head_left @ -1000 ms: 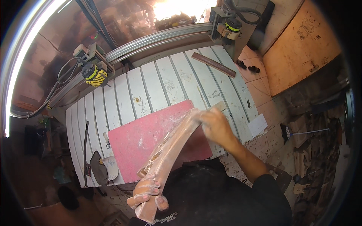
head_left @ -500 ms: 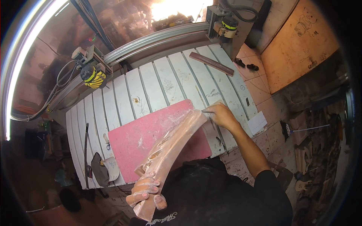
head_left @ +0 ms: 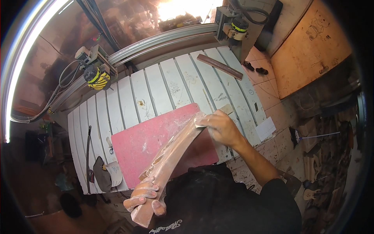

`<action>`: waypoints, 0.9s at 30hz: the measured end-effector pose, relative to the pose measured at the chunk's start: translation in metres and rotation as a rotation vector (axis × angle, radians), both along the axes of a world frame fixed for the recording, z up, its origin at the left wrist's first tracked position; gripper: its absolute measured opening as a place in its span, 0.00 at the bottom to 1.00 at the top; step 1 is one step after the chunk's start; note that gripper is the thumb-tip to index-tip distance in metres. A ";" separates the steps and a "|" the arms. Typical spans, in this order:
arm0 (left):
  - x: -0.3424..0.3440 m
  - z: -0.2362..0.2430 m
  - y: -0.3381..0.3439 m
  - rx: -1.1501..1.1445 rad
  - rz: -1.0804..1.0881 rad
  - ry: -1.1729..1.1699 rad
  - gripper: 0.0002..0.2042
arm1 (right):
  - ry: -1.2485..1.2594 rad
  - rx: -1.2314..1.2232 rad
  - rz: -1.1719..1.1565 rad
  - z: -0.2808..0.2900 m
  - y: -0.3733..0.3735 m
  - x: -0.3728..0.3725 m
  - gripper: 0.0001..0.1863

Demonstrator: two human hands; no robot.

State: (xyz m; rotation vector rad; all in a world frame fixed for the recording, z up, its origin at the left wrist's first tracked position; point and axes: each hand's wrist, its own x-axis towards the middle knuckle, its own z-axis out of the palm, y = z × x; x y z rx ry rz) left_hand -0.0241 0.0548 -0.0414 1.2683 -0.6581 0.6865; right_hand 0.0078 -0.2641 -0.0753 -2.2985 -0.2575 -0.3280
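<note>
A long, curved piece of carved wood (head_left: 170,162), pale with dust, slants up over a pink board (head_left: 136,136). Its left edge carries carved relief. My left hand (head_left: 145,195), coated in dust, is wrapped round the lower end. At the upper end, my right hand (head_left: 220,126) pinches a small pale pad (head_left: 200,120) against the wood; whether it is folded sandpaper I cannot tell. Just beyond that hand, a flat beige piece (head_left: 225,109) lies on the slatted white table (head_left: 161,85).
A dark brown wooden strip (head_left: 220,66) lies at the table's far right. A metal gantry rail (head_left: 163,41) with two tool heads spans the back. At the left are a thin dark curved strip (head_left: 89,156) and a grey item (head_left: 102,175). White paper (head_left: 265,129) rests at the right edge.
My right hand has come left and toward me, onto the wood's upper end, uncovering the beige piece. The wood has tilted and its lower end, with my left hand, has shifted slightly left.
</note>
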 end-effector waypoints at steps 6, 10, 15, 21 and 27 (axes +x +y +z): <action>0.003 -0.002 0.006 0.087 -0.033 -0.029 0.18 | -0.014 -0.014 -0.038 -0.005 -0.009 0.008 0.20; 0.007 -0.001 0.002 0.016 -0.008 -0.017 0.18 | 0.065 0.010 -0.118 -0.014 -0.018 0.011 0.20; 0.008 0.003 0.000 0.011 0.010 -0.008 0.17 | -0.022 0.051 -0.080 -0.006 -0.006 0.001 0.21; 0.008 0.002 0.004 0.015 0.006 0.047 0.18 | -0.113 0.021 -0.160 -0.003 0.015 -0.009 0.21; 0.010 0.001 0.003 0.018 0.019 0.111 0.19 | -0.310 0.036 -0.231 -0.018 0.029 -0.010 0.19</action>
